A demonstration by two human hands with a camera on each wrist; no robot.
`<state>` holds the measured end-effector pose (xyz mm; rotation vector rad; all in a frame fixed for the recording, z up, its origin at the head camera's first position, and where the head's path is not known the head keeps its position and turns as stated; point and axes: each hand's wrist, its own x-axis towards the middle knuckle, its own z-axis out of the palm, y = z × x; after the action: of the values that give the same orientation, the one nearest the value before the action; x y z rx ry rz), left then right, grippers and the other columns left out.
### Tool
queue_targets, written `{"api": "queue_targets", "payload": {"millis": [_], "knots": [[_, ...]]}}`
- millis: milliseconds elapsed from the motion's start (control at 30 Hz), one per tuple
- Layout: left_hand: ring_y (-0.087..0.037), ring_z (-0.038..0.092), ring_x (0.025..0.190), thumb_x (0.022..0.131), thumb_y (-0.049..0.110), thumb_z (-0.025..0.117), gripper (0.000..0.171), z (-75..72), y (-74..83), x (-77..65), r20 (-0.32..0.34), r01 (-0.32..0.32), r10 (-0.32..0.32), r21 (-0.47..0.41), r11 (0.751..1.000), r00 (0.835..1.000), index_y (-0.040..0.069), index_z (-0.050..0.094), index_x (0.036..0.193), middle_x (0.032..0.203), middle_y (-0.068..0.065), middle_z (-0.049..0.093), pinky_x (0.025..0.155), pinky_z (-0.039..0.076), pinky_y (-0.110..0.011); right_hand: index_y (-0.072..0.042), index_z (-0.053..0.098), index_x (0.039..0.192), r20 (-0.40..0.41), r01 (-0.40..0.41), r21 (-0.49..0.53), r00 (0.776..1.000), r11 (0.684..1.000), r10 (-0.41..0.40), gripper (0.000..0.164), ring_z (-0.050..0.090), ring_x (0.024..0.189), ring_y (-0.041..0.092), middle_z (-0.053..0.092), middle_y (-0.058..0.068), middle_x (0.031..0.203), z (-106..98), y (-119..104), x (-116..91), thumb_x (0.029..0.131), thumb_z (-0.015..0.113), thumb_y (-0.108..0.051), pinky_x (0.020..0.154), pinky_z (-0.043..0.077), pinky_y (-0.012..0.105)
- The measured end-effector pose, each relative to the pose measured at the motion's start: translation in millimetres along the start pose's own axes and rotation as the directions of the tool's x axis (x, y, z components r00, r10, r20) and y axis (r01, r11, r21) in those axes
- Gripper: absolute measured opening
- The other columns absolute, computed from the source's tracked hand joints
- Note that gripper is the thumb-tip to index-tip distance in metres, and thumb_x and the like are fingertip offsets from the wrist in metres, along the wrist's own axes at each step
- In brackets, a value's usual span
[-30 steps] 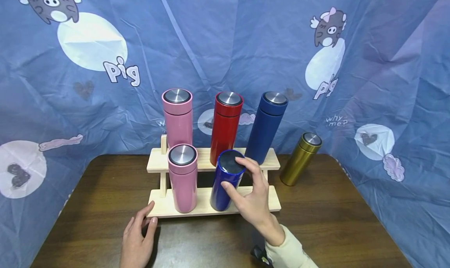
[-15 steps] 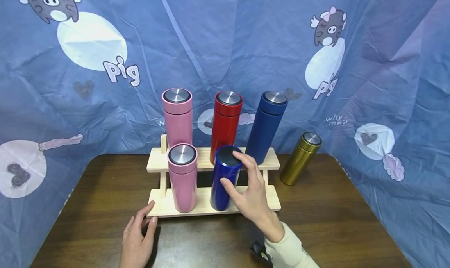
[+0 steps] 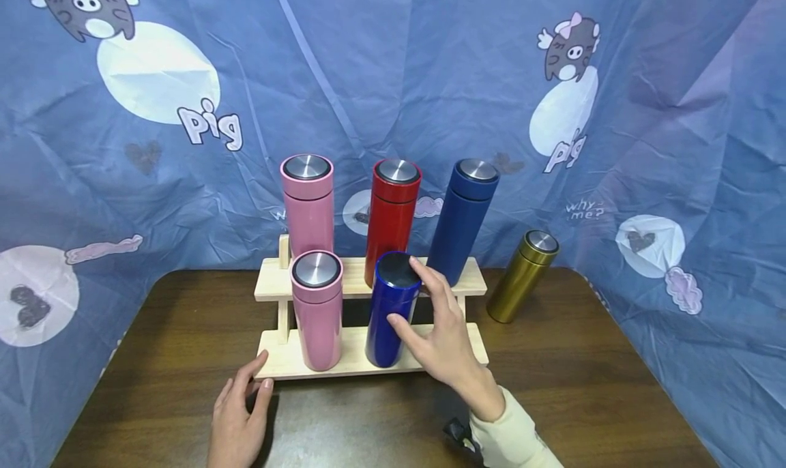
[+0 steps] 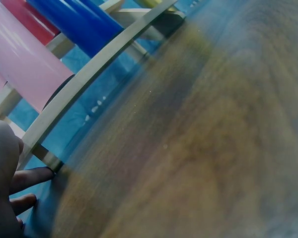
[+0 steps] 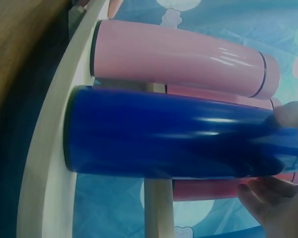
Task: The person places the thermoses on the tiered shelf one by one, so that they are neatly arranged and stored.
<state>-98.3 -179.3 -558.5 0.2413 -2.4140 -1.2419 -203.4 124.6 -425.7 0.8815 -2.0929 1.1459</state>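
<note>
A glossy blue thermos bottle (image 3: 385, 318) with a dark lid stands upright on the front step of a wooden two-tier rack (image 3: 282, 362). My right hand (image 3: 445, 342) grips its upper part, thumb on the front and a fingertip by the lid's right edge. Seen from the right wrist, the fingers (image 5: 260, 201) curve at the bottle's (image 5: 164, 134) top end, where part of the hand lies out of frame. My left hand (image 3: 239, 410) touches the rack's front left corner, with fingers relaxed. Beside the blue bottle stands a pink thermos bottle (image 3: 319, 325) with a silver lid.
Along the upper step stand another pink bottle (image 3: 310, 215), a red bottle (image 3: 391, 229) and a matte navy bottle (image 3: 463, 222). A shorter gold bottle (image 3: 522, 280) stands on the brown table (image 3: 583, 379) right of the rack. A blue printed cloth (image 3: 393, 65) hangs behind.
The blue bottle, leaning slightly to the right a second ago, now stands straighter. My right fingertip has slid from the lid's top towards its right edge. The left hand stays in place.
</note>
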Motion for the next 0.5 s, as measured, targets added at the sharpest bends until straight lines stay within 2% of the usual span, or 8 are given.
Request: {"api": "queue_targets", "payload": {"millis": [133, 233, 300, 400, 500], "knots": [[-0.047, 0.076, 0.116, 0.109, 0.011, 0.068, 0.044, -0.6, -0.3, 0.0, 0.006, 0.003, -0.003, 0.006, 1.0, 1.0, 0.01, 0.063, 0.153, 0.149, -0.023, 0.069, 0.127, 0.028, -0.048, -0.006, 0.045, 0.164, -0.021, 0.01, 0.004, 1.0, 1.0, -0.01, 0.091, 0.063, 0.136, 0.034, 0.06, 0.019, 0.154, -6.5, 0.9, 1.3, 0.086, 0.091, -0.003, 0.106, 0.06, 0.045], [-0.047, 0.077, 0.115, 0.109, 0.012, 0.068, 0.044, -0.7, -0.2, 0.2, 0.007, 0.004, -0.004, 0.009, 1.0, 1.0, 0.01, 0.063, 0.153, 0.148, -0.023, 0.069, 0.127, 0.029, -0.049, -0.001, 0.045, 0.163, -0.045, 0.028, 0.026, 0.999, 0.999, -0.027, 0.087, 0.062, 0.138, 0.033, 0.061, 0.02, 0.153, -12.7, 1.8, 3.6, 0.087, 0.089, -0.003, 0.107, 0.06, 0.043], [-0.046, 0.077, 0.115, 0.109, 0.012, 0.068, 0.044, -0.5, 0.1, 0.3, 0.006, 0.004, -0.004, 0.008, 1.0, 1.0, 0.01, 0.063, 0.153, 0.147, -0.023, 0.069, 0.126, 0.029, -0.049, 0.001, 0.046, 0.161, -0.065, 0.046, 0.031, 0.997, 0.998, -0.044, 0.081, 0.061, 0.139, 0.033, 0.062, 0.021, 0.152, -17.7, 3.1, 5.5, 0.093, 0.088, -0.011, 0.108, 0.059, 0.04], [-0.048, 0.076, 0.116, 0.109, 0.012, 0.068, 0.044, -0.4, 0.4, 0.2, 0.004, 0.003, -0.003, 0.007, 1.0, 1.0, 0.01, 0.063, 0.152, 0.149, -0.023, 0.068, 0.126, 0.029, -0.05, 0.003, 0.048, 0.16, -0.105, 0.068, 0.023, 0.992, 0.997, -0.065, 0.074, 0.061, 0.139, 0.033, 0.063, 0.024, 0.149, -26.0, 6.1, 8.7, 0.103, 0.081, -0.032, 0.109, 0.057, 0.034], [-0.051, 0.075, 0.117, 0.11, 0.012, 0.067, 0.044, -0.6, 0.2, -0.1, 0.007, 0.005, -0.005, 0.007, 1.0, 1.0, 0.01, 0.063, 0.153, 0.151, -0.022, 0.067, 0.126, 0.029, -0.051, 0.005, 0.049, 0.158, -0.152, 0.091, 0.008, 0.984, 0.996, -0.089, 0.074, 0.061, 0.136, 0.034, 0.064, 0.028, 0.146, -34.4, 9.6, 11.6, 0.107, 0.074, -0.043, 0.109, 0.054, 0.029]]}}
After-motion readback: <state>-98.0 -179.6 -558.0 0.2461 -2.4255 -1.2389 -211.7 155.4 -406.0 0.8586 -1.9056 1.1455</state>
